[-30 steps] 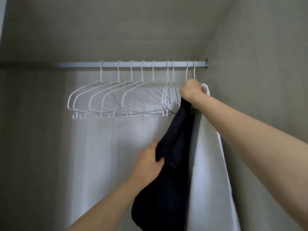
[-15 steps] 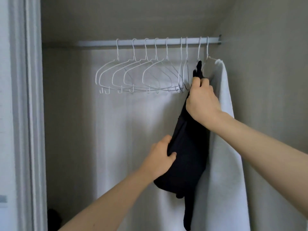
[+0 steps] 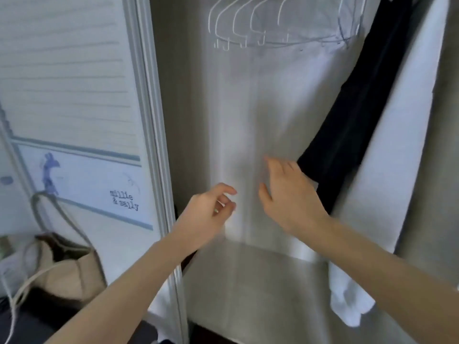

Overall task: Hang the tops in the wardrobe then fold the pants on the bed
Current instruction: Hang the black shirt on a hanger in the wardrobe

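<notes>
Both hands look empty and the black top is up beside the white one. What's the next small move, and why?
Probably draw both hands out of the wardrobe and turn to fetch the next garment. The black top hangs free beside the white top, neither the left hand nor the right hand holds anything, and empty white hangers wait on the left.

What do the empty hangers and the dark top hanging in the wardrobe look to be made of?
Hangers: thin white wire, probably coated metal, judging by the slim bent outlines and small end hooks. Dark top: soft matte fabric, navy or black, draping in loose folds; motion blur hides the weave.
</notes>
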`<state>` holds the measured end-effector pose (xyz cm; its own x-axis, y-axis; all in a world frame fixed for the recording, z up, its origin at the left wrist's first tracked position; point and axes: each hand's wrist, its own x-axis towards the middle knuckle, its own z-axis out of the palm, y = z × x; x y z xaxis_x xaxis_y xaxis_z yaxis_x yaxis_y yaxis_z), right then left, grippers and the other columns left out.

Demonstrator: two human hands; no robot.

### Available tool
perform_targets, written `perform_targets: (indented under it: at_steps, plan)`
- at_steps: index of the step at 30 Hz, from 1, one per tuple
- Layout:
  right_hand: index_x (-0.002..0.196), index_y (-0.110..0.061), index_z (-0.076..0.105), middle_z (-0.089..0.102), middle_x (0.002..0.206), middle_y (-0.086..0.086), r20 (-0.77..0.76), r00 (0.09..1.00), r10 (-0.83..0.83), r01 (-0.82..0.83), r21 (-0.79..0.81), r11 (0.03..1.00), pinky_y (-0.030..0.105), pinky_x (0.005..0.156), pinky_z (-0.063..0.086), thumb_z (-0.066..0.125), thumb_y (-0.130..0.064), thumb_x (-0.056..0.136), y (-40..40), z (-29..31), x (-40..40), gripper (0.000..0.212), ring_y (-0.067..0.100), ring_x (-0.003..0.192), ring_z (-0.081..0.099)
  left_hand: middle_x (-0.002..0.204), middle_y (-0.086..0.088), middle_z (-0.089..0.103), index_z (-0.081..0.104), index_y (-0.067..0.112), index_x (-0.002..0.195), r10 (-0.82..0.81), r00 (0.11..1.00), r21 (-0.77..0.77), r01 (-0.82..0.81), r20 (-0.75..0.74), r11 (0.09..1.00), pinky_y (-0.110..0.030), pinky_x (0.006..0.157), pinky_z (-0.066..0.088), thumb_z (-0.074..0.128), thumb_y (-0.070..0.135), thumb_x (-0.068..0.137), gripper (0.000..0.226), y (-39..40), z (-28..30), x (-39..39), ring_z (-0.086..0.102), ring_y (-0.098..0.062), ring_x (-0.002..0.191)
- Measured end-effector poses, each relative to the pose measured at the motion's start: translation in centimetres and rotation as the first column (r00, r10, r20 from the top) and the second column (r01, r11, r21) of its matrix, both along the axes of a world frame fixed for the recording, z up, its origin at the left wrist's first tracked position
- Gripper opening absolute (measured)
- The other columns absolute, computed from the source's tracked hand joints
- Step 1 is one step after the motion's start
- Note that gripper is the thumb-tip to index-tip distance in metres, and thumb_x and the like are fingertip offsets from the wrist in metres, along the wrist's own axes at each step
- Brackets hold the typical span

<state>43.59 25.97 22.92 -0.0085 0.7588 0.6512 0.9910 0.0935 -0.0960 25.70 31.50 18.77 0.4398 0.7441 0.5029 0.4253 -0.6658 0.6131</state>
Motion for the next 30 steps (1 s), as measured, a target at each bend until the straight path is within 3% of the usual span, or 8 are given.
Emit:
perform_targets:
  at_steps: [4, 7, 11, 14, 19, 24, 26, 30]
  plan:
    - [0.142, -0.011, 0.036, 0.056, 0.129, 0.006, -0.079, 0.967, 0.243, -0.25, -0.11, 0.962, 0.03, 0.099, 0.035, 0.045, -0.03, 0.095, -2.2, -6.6, -3.0, 0.051, 0.023, 0.123, 0.044, 0.08, 0.009, 0.071, 0.061, 0.029, 0.106, 0.239, 0.969, -0.131, -0.229, 0.067, 0.965, -0.033, 0.08, 0.054, 0.055, 0.016, 0.096, 0.017, -6.6, -4.5, -5.3, 0.068, -0.009, 0.079]
    - [0.137, -0.01, 0.043, 0.061, 0.122, 0.006, -0.143, 0.896, 0.42, -0.438, -0.131, 0.89, 0.031, 0.092, 0.044, 0.049, -0.026, 0.095, -5.2, -9.8, -4.5, 0.046, 0.023, 0.115, 0.053, 0.081, 0.017, 0.071, 0.061, 0.032, 0.105, 0.411, 0.907, -0.19, -0.39, 0.09, 0.901, -0.028, 0.077, 0.055, 0.054, 0.02, 0.097, 0.016, -12.4, -7.2, -7.4, 0.068, -0.006, 0.079]
    - [0.131, -0.01, 0.048, 0.063, 0.115, 0.007, -0.184, 0.748, 0.638, -0.663, -0.157, 0.732, 0.03, 0.087, 0.045, 0.051, -0.024, 0.095, -10.7, -12.8, -6.2, 0.039, 0.024, 0.11, 0.055, 0.077, 0.009, 0.071, 0.063, 0.027, 0.105, 0.648, 0.751, -0.256, -0.607, 0.124, 0.752, -0.006, 0.067, 0.045, 0.053, 0.015, 0.097, 0.018, -22.9, -10.9, -7.9, 0.066, 0.0, 0.077]
    - [0.135, -0.013, 0.045, 0.06, 0.117, 0.003, -0.269, 0.628, 0.73, -0.778, -0.189, 0.6, 0.023, 0.088, 0.038, 0.047, -0.025, 0.097, -15.2, -14.7, -6.8, 0.041, 0.019, 0.114, 0.05, 0.077, 0.011, 0.072, 0.063, 0.031, 0.1, 0.784, 0.612, -0.353, -0.714, 0.106, 0.605, -0.006, 0.065, 0.044, 0.054, 0.019, 0.097, 0.015, -31.1, -13.5, -7.1, 0.066, 0.001, 0.075]
    - [0.137, -0.012, 0.042, 0.059, 0.117, 0.001, -0.345, 0.458, 0.819, -0.883, -0.284, 0.374, 0.026, 0.085, 0.044, 0.046, -0.027, 0.098, -24.0, -17.6, -8.3, 0.042, 0.016, 0.113, 0.049, 0.076, 0.014, 0.071, 0.063, 0.037, 0.094, 0.934, 0.349, -0.465, -0.815, 0.08, 0.345, -0.024, 0.065, 0.053, 0.055, 0.022, 0.096, 0.017, -43.8, -16.7, -5.4, 0.066, -0.005, 0.07]
    - [0.136, -0.013, 0.043, 0.059, 0.113, 0.0, -0.382, 0.307, 0.872, -0.918, -0.36, 0.166, 0.032, 0.087, 0.046, 0.045, -0.026, 0.099, -31.8, -20.2, -10.1, 0.04, 0.017, 0.112, 0.049, 0.072, 0.011, 0.071, 0.063, 0.04, 0.09, 0.989, 0.133, -0.467, -0.871, 0.07, 0.15, -0.013, 0.063, 0.048, 0.055, 0.022, 0.096, 0.02, -53.5, -18.6, -3.0, 0.065, -0.003, 0.067]
    - [0.133, -0.015, 0.044, 0.059, 0.112, -0.001, -0.401, 0.29, 0.869, -0.922, -0.36, 0.142, 0.034, 0.086, 0.046, 0.044, -0.028, 0.098, -33.6, -21.2, -10.4, 0.038, 0.017, 0.111, 0.049, 0.073, 0.003, 0.071, 0.064, 0.035, 0.091, 0.992, 0.105, -0.491, -0.862, 0.073, 0.128, -0.019, 0.064, 0.051, 0.056, 0.018, 0.096, 0.02, -55.1, -19.1, -2.5, 0.065, -0.01, 0.065]
    - [0.131, -0.014, 0.047, 0.062, 0.107, -0.004, -0.402, 0.202, 0.893, -0.938, -0.343, 0.058, 0.028, 0.087, 0.043, 0.047, -0.025, 0.097, -39.2, -22.6, -11.4, 0.036, 0.017, 0.109, 0.05, 0.075, 0.005, 0.072, 0.063, 0.037, 0.09, 0.997, -0.001, -0.501, -0.865, 0.08, 0.039, -0.014, 0.064, 0.048, 0.056, 0.018, 0.096, 0.021, -60.9, -19.7, -1.9, 0.065, -0.006, 0.065]
